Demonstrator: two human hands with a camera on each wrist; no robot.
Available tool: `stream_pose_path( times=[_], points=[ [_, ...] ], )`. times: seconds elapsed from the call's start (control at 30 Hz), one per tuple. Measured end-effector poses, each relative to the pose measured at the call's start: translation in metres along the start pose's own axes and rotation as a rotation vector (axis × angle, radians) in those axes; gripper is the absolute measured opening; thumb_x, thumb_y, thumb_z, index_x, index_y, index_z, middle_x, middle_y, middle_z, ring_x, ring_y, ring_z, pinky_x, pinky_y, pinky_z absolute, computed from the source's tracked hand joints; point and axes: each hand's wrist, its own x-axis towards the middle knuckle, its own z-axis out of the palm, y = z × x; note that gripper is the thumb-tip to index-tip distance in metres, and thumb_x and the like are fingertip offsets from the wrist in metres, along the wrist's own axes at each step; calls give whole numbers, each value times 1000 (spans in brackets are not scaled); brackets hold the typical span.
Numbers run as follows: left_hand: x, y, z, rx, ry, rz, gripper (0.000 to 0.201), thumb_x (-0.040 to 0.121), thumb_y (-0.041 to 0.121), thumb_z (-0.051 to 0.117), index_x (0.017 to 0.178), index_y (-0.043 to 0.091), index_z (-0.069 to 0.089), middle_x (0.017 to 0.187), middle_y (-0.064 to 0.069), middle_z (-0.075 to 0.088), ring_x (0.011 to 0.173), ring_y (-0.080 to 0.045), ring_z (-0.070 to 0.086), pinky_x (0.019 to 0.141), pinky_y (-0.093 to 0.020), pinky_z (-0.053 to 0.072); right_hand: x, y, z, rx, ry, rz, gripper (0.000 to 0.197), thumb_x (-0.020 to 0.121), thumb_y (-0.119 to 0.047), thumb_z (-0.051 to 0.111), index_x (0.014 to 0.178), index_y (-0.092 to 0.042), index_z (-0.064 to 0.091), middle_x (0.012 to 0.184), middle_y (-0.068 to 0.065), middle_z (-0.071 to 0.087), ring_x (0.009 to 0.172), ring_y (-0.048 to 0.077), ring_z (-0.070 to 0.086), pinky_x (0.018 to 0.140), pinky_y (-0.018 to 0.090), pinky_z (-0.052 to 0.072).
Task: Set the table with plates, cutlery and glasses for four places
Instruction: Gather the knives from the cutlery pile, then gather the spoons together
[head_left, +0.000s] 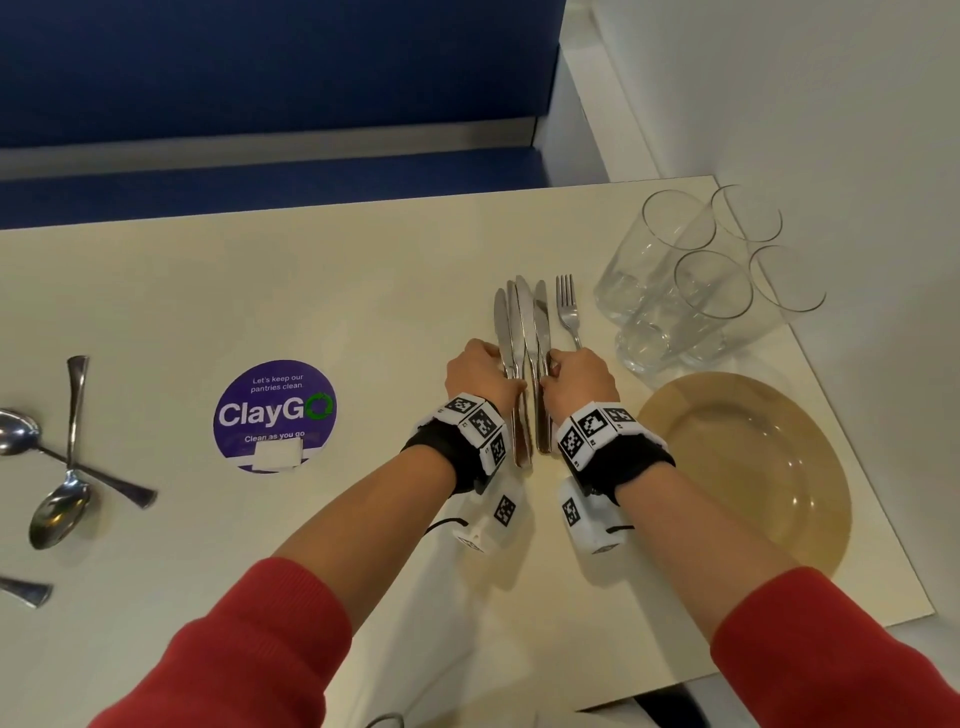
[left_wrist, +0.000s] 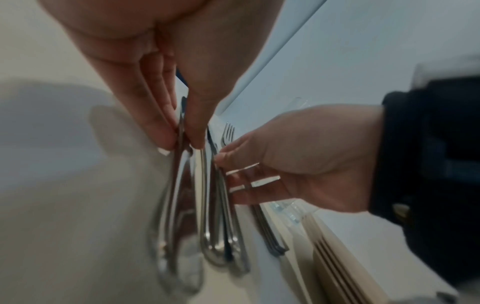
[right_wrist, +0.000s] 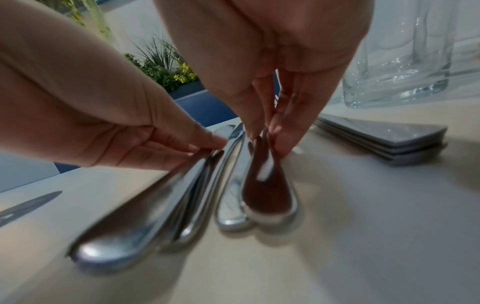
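Knives (head_left: 522, 332) lie bunched side by side on the cream counter (head_left: 311, 291), blades pointing away from the person, and both hands are on their handles. The left hand (head_left: 480, 371) has its grip closed on the left-most handles, thumb and fingertips (left_wrist: 166, 131) pinching them from either side, as the left wrist view shows. The right hand (head_left: 579, 376) pinches the right-most handles the same way, fingertips (right_wrist: 283, 142) pressed to the steel against the thumb. The handle ends rest on the counter between the two wrists; how many knives each hand holds cannot be told. Just right of the knives lies a fork (head_left: 567, 306), tines away, its handle running under the right hand. Beyond it, near the counter's far right corner, four clear glasses (head_left: 691, 280) stand close together. Nearer the person, just right of the right wrist, sits a stack of amber plates (head_left: 753, 467). Well to the left, a round purple sticker (head_left: 275, 415) reading "ClayGo" is stuck on the counter, and further left several spoons (head_left: 67, 457) lie crossed over one another. Red sleeves (head_left: 249, 649) cover both forearms, and each wrist wears a black band with marker blocks.
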Motion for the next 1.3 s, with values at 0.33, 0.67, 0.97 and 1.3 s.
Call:
stream_pose_path(
  times=[0.33, 0.67, 0.97, 1.3],
  points=[
    [4, -4, -1, -18, 22, 19, 41, 76, 22, 75, 113, 14, 60, 110, -7, 67, 101, -21, 63, 76, -22, 43, -1, 0, 4, -63, -4, -41, 26, 92, -27, 54, 109, -9, 61, 113, 14, 54, 100, 34, 60, 80, 36, 48],
    [3, 2, 4, -22, 28, 33, 41, 85, 17, 63, 121, 6, 49, 116, -13, 63, 105, -28, 61, 86, -31, 47, -1, 1, 0, -68, 14, -37, 24, 90, -20, 51, 109, -8, 62, 115, 15, 53, 103, 34, 58, 80, 36, 47],
    [7, 1, 3, 25, 15, 40, 40, 84, 19, 65, 122, 7, 55, 118, -11, 64, 111, -23, 59, 89, -26, 44, -3, 0, 0, -87, 7, -46, 27, 89, -20, 52, 111, -7, 61, 116, 16, 51, 104, 34, 57, 79, 37, 48],
    [-2, -9, -24, -96, -17, 14, 36, 86, 25, 62, 118, 10, 55, 108, -11, 69, 91, -26, 70, 88, -31, 53, -21, -22, -5, -60, 114, -140, 37, 90, -25, 54, 125, -13, 56, 125, 12, 47, 120, 29, 43, 89, 38, 45]
  ],
)
